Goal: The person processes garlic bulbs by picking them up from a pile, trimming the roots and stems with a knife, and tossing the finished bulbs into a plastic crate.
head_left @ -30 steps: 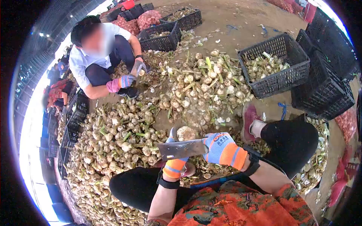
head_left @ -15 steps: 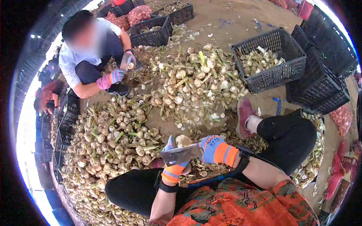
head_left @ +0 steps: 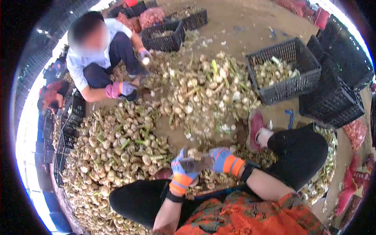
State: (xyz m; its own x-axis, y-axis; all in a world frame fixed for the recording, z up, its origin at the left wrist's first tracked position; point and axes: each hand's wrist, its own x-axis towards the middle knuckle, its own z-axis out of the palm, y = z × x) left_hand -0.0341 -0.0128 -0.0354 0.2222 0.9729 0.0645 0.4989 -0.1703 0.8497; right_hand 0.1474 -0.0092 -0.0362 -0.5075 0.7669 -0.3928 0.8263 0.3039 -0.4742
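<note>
Right grip (head_left: 226, 160) holds knife (head_left: 191, 166), upper edge beside bulb (head_left: 194, 153), bare ground (head_left: 172, 135) beyond

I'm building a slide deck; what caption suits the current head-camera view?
Gloved left hand holding a garlic bulb, right hand a blade, beside a garlic heap.

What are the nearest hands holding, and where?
Right hand: the knife, by its handle end. Left hand: a garlic bulb, its exact grip hidden.

Knife blade (head_left: 191, 166) blurred; garlic bulb (head_left: 194, 153) partly hidden behind it; orange shirt (head_left: 244, 215) cut off by bottom edge.
</note>
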